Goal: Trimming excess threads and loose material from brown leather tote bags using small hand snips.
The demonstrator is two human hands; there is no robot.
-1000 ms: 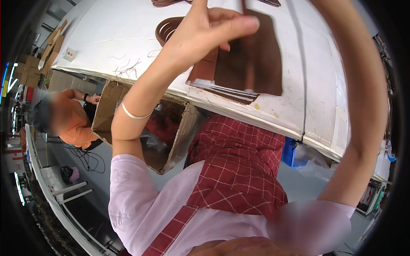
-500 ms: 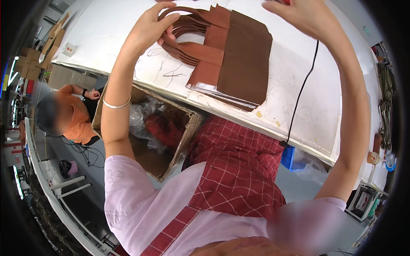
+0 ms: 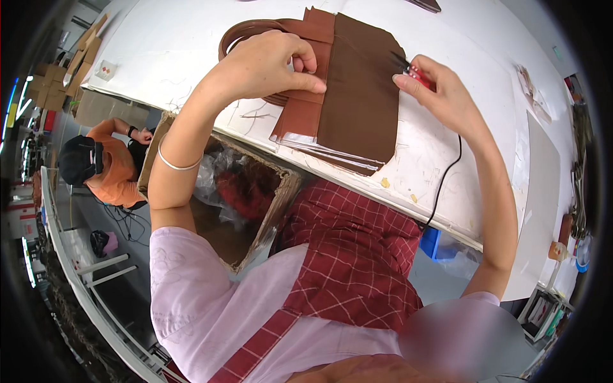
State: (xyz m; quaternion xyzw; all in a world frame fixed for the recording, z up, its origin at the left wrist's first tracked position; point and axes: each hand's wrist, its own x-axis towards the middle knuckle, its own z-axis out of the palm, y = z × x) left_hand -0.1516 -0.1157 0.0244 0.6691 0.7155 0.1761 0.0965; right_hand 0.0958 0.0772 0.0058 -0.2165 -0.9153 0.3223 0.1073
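Note:
A stack of flat brown fabric bag pieces (image 3: pixel 364 89) lies on the white table, with reddish-brown bands (image 3: pixel 311 118) and looped strap handles (image 3: pixel 246 29) at its left. My left hand (image 3: pixel 271 67) is over the handle bases, thumb stretched out at the band's edge. Its fingers are loosely curled and apart from the thumb, with nothing visible between them. At the stack's right edge, my right hand (image 3: pixel 440 92) is closed round a small red-handled tool (image 3: pixel 418 75). Its dark pointed tip reaches over the brown fabric; it looks like thread snips.
A cardboard box (image 3: pixel 281 198) holding clear plastic and red material stands below the table edge at left. A black cord (image 3: pixel 447 175) crosses the table's right side. Loose threads (image 3: pixel 255 115) lie beside the stack. A person in orange (image 3: pixel 115 169) sits at far left.
My left hand has moved right from the strap loops to the handle bases. My right hand has come down and left with the red tool to the stack's edge. The stack has shifted slightly left.

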